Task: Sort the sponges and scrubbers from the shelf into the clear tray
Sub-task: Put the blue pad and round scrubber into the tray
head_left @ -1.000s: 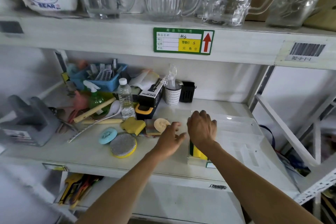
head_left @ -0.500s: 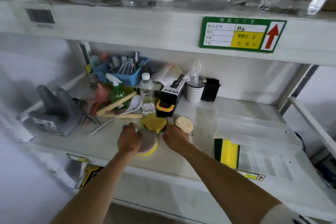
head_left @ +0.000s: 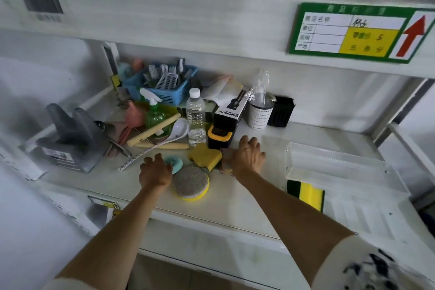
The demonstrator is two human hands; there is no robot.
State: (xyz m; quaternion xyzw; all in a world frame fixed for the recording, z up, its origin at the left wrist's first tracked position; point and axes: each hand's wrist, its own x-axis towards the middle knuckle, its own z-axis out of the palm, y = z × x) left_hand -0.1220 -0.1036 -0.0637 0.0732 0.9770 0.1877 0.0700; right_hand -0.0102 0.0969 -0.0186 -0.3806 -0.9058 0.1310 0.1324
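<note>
I see the left hand (head_left: 155,173), fingers spread, over the teal scrubber (head_left: 174,163) near the shelf (head_left: 235,205) front edge; right hand (head_left: 249,158) covers a brown sponge (head_left: 226,164), grip unclear.

There is just one camera, worn on the person's head, and it looks forward and down at a white shelf (head_left: 131,186) from close up. Both arms reach out from the bottom of the picture, so the hands, the left hand (head_left: 155,173) and the right hand (head_left: 249,158), sit near the middle. The wide view bends the edges, and the shelf above, with its green label (head_left: 357,30), runs across the top.
</note>
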